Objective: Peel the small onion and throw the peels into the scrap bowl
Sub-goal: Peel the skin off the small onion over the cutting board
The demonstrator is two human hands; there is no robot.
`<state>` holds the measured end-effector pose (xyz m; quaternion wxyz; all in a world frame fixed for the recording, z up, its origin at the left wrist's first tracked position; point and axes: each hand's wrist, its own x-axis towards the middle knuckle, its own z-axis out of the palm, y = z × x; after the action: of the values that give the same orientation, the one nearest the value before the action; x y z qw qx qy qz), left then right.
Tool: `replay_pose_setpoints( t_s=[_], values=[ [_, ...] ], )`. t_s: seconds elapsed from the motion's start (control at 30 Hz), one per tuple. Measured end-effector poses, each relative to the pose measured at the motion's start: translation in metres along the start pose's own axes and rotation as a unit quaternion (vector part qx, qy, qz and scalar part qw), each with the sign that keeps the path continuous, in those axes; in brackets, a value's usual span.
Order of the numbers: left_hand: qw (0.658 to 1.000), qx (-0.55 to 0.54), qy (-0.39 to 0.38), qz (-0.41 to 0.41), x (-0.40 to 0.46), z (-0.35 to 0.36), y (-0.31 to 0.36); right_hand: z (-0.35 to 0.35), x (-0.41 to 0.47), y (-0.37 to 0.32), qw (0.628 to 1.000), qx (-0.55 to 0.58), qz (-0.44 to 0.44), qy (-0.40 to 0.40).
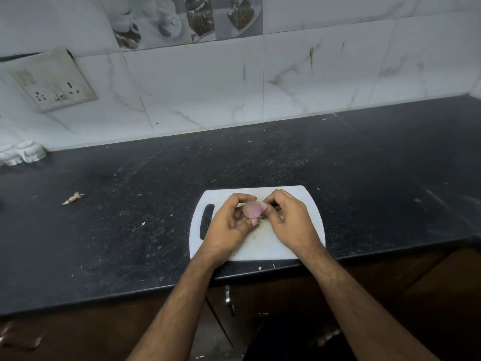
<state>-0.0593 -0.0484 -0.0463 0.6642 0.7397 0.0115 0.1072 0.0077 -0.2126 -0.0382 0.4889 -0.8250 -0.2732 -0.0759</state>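
The small onion (252, 210), pinkish and partly bare, is held above the white cutting board (307, 201), the left hand (229, 221) curled around it and the right hand (286, 217) pinching at its right side. The board lies on the black bench (130, 204), where a dry peel scrap (73, 198) sits well to the left.

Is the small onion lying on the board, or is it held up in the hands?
Held up. The small pink onion sits between the left hand and right hand, above the white plastic cutting board.
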Motion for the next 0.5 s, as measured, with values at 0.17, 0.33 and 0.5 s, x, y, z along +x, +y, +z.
replay_pose_setpoints(
  t_s=[0.17, 0.33, 0.5],
  values=[
    [1.0, -0.022, -0.008, -0.013, 0.0001, -0.0017, 0.0005, 0.0007, -0.0019, -0.0026, 0.996, -0.078, -0.01, -0.034],
    [0.999, -0.044, -0.011, -0.022, 0.0002, -0.0014, 0.0005, 0.0009, -0.0012, -0.008, 0.992, -0.119, 0.006, -0.049],
    [0.998, -0.064, -0.012, -0.017, -0.0004, -0.0031, 0.001, 0.0041, 0.0022, -0.0062, 0.985, -0.152, 0.051, -0.065]
  ],
)
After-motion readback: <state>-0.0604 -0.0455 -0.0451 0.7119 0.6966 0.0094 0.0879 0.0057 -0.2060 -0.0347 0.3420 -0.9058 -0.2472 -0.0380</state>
